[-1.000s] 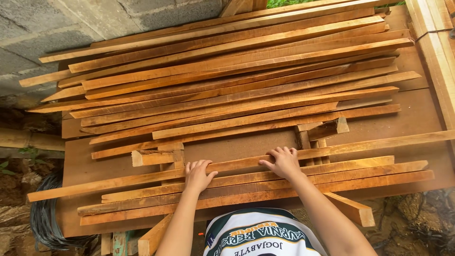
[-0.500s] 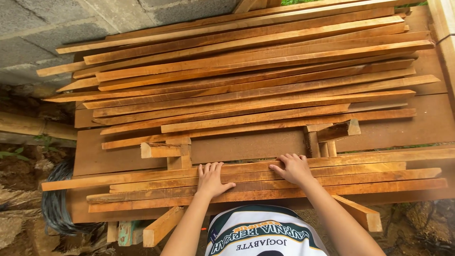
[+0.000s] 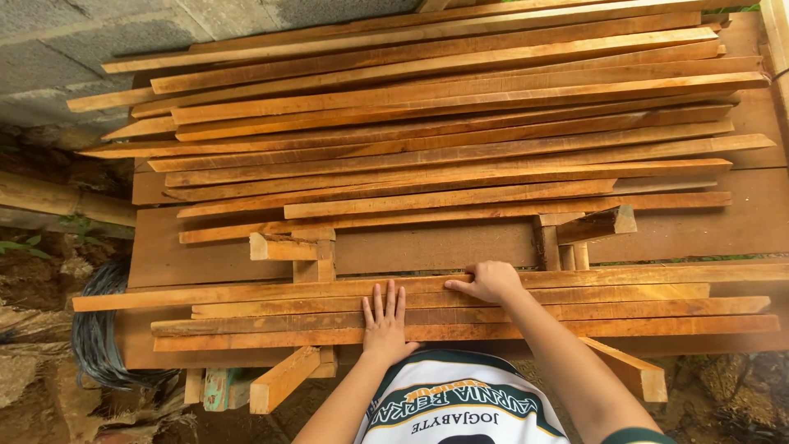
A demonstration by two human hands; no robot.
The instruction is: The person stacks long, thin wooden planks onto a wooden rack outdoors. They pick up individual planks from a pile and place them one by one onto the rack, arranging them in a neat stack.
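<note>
My left hand (image 3: 385, 321) lies flat, fingers together and straight, on a near group of long orange-brown wooden strips (image 3: 625, 312) lying side by side. My right hand (image 3: 488, 282) rests just to the right and a little farther out, fingers curled over the far edge of the strip (image 3: 246, 291) at the back of that group. Both forearms reach up from the bottom of the view. Neither hand lifts anything.
A big stack of long wooden strips (image 3: 444, 123) fills the far half of a brown board table (image 3: 444, 247). Short offcut blocks (image 3: 283, 247) (image 3: 598, 224) lie between. A grey block wall (image 3: 74, 41) stands at upper left; coiled dark wire (image 3: 94, 337) hangs at lower left.
Both hands have slid closer together along the near strips, the left hand now flat with fingers closed. The view has shifted slightly right.
</note>
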